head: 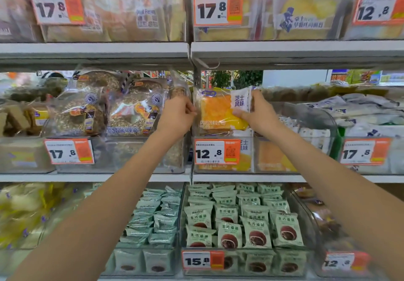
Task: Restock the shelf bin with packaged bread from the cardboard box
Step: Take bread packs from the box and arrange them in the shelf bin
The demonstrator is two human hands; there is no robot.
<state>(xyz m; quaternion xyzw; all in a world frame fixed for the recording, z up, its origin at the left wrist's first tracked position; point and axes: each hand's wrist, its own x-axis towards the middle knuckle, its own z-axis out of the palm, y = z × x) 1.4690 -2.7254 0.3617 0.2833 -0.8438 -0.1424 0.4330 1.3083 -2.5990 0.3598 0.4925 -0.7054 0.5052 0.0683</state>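
Above the middle shelf's bin, both hands pinch the bread pack, left hand and right hand at its sides; best lowered flat, label forward.

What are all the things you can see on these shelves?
Bread pack: one, orange-yellow in clear wrap, held above the middle bin.
Middle bin: one, clear, middle shelf, more orange bread inside.
Seeded loaves: several, brown, middle shelf left.
White packs: many, white, middle shelf right.
Green packs: many, pale green, bottom shelf.
Top loaves: several, tan and yellow, top shelf.
Price tags: eight, orange and white, on bin fronts.
Shelves: three, grey-white.
Cardboard box: not in view.
Left hand: one, pinches the pack's left edge.
Right hand: one, grips the pack's right side.
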